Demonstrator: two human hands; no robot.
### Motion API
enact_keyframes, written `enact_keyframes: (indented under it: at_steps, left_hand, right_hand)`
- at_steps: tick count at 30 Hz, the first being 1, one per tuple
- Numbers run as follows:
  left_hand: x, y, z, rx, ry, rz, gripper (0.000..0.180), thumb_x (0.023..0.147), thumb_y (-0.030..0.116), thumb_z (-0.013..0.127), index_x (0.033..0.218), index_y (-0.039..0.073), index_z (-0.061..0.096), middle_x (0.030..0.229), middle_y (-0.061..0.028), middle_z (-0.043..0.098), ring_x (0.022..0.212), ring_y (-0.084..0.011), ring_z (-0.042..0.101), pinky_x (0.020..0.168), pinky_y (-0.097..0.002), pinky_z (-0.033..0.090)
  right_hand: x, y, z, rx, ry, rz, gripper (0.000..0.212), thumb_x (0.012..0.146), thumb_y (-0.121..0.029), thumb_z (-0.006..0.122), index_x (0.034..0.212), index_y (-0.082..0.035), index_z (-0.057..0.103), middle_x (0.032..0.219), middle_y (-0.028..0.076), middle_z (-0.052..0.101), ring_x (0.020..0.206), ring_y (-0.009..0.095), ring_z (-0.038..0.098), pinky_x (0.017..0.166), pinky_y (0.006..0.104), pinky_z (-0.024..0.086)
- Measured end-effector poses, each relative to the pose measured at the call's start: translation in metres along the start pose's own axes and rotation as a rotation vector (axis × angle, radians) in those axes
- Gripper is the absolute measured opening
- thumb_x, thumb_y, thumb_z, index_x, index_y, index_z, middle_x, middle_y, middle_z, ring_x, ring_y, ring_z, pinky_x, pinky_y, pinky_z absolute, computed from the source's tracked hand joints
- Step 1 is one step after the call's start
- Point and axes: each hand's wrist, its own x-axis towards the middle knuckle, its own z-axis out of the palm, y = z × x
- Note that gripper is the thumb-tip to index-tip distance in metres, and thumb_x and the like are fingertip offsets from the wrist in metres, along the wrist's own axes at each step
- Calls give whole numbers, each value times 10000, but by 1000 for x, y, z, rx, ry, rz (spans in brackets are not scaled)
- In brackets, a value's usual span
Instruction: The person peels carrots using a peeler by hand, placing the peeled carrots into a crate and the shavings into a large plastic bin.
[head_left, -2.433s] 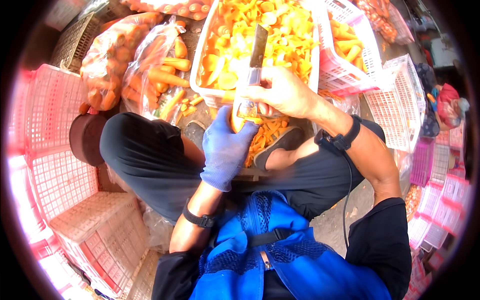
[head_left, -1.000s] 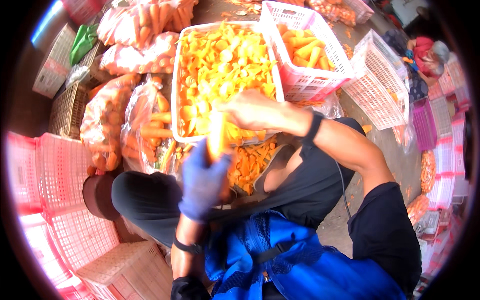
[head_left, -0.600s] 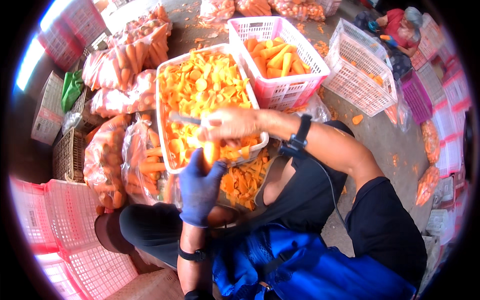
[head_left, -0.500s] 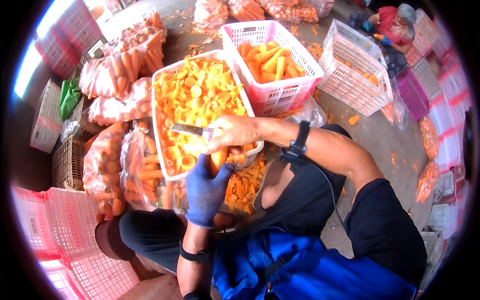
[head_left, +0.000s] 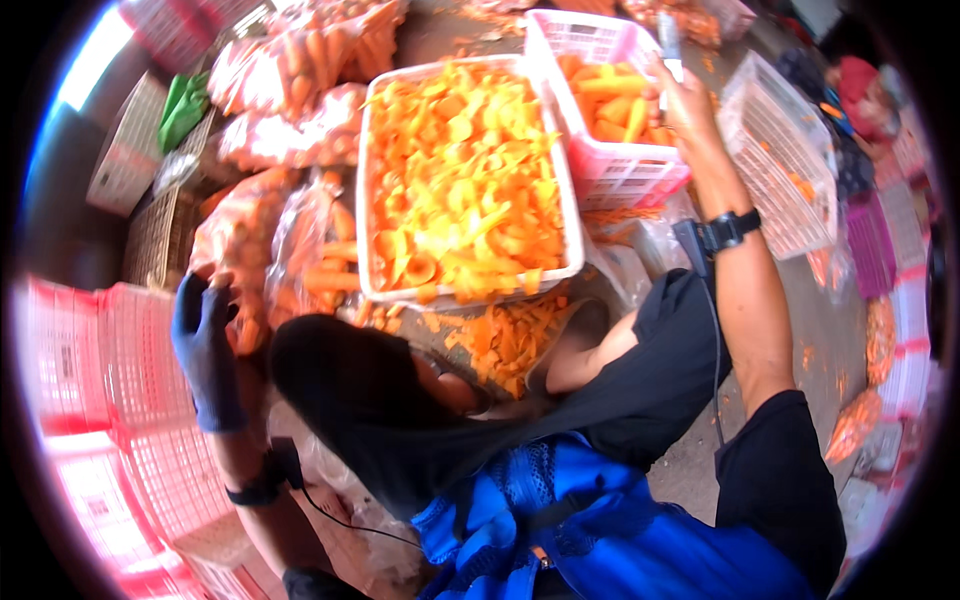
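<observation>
My right hand [head_left: 690, 112] reaches over the right edge of a pink-and-white crate [head_left: 630, 172] of peeled carrots [head_left: 612, 100]. It is closed round a knife [head_left: 669, 42], whose blade points up and away from me. Motion blurs that hand, and I cannot make out whether anything else is in it. My left hand [head_left: 207, 340], in a blue glove, is out at the left beside a plastic bag of unpeeled carrots [head_left: 243, 225]. Its fingers are apart, and no carrot shows in them. A white crate [head_left: 572, 225] heaped with carrot peelings and cut ends [head_left: 460, 180] stands between my hands.
More bagged carrots [head_left: 300, 70] lie at the far left. Stacked pink crates [head_left: 165, 400] stand close by my left arm. Peelings [head_left: 495, 345] cover the floor near my feet. A white crate [head_left: 785, 165] stands right, with another person [head_left: 862, 100] beyond it.
My hands have parted: the right, with the knife, has moved far and right to the peeled-carrot crate, the left out to the left. The carrot between them has left my gloved hand. The view has shifted.
</observation>
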Motion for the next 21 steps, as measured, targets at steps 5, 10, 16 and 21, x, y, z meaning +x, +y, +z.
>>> enact_keyframes:
  at_steps: [5,10,16,21]
  left_hand:
    - [20,-133,-7,75,-121,-153,151,891,9,645,1041,16,649,853,11,615,780,-74,562,712,-216,459]
    - [19,-254,53,445,-242,-331,326,808,265,757,1016,24,686,816,-126,706,756,-216,672,709,-349,523]
    - [41,-295,125,1143,-404,244,437,781,232,684,1175,65,594,1194,-172,615,1069,-351,565,961,-482,438]
    - [58,-335,147,1404,-627,530,378,883,236,558,1232,91,578,1212,-156,601,1135,-316,516,1019,-548,369]
  right_hand:
    - [-23,-21,37,179,-181,105,356,1040,-390,539,1046,-43,616,677,15,572,456,93,487,423,235,377]
    - [-35,-17,71,171,-269,149,374,1051,-386,511,1045,-28,619,679,23,565,459,106,498,424,249,403]
    - [-39,-8,96,113,-308,291,351,1089,-354,415,1060,-44,580,683,28,556,454,83,471,423,228,415]
    - [-43,3,118,110,-350,351,349,1095,-334,393,1040,-41,573,700,32,562,459,87,479,427,223,420]
